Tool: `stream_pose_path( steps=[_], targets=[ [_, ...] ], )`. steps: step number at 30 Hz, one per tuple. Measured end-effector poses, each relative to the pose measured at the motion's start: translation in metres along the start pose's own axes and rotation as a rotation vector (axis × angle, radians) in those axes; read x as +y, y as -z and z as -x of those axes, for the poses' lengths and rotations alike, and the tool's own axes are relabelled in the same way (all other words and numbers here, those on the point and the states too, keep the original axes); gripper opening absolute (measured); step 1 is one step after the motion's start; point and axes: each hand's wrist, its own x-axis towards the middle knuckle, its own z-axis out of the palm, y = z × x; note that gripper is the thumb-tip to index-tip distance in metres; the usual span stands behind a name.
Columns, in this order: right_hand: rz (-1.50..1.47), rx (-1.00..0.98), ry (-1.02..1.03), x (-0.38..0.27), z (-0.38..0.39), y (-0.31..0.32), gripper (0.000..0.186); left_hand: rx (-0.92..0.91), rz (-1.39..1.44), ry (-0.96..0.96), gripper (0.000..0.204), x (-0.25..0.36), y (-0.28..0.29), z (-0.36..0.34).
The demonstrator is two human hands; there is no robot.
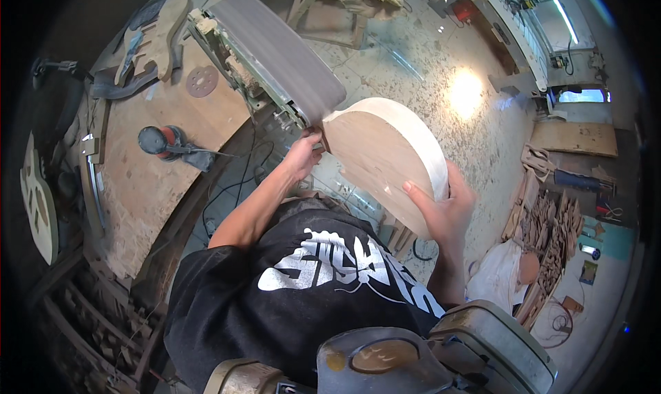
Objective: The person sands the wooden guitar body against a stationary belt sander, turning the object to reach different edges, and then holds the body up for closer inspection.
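Note:
A thick, rounded wooden board with a pale curved edge is held up in front of me. Its upper left corner meets the end of the grey belt of a belt sander. My left hand is closed on the board's left corner, close beneath the belt's end, its fingertips partly hidden. On the right side my right hand grips the curved edge, thumb on the flat face and fingers round the outside. The right hand is slightly blurred.
On the wooden workbench to the left lie a random orbital sander, a round sanding disc and shaped wooden parts. Wood offcuts are piled at the right. A respirator shows at the lower edge. Debris dots the floor.

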Motion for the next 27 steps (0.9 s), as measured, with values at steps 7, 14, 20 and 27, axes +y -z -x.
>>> stream_pose_path(
  steps=[7, 14, 20, 27],
  targets=[
    [-0.040, 0.014, -0.035, -0.006, 0.009, 0.023, 0.047, 0.026, 0.025, 0.049, 0.057, 0.001, -0.028, 0.024],
    [0.005, -0.031, 0.034, 0.013, 0.004, -0.007, 0.051, 0.050, 0.028, -0.015, 0.043, -0.005, 0.007, -0.010],
    [0.000, -0.010, 0.042, 0.036, 0.007, -0.037, 0.057, 0.079, 0.044, -0.071, 0.053, -0.007, 0.028, -0.032],
    [-0.031, 0.002, 0.078, 0.058, 0.005, -0.064, 0.057, 0.086, 0.090, -0.064, 0.057, -0.024, 0.057, -0.067]
  ],
)
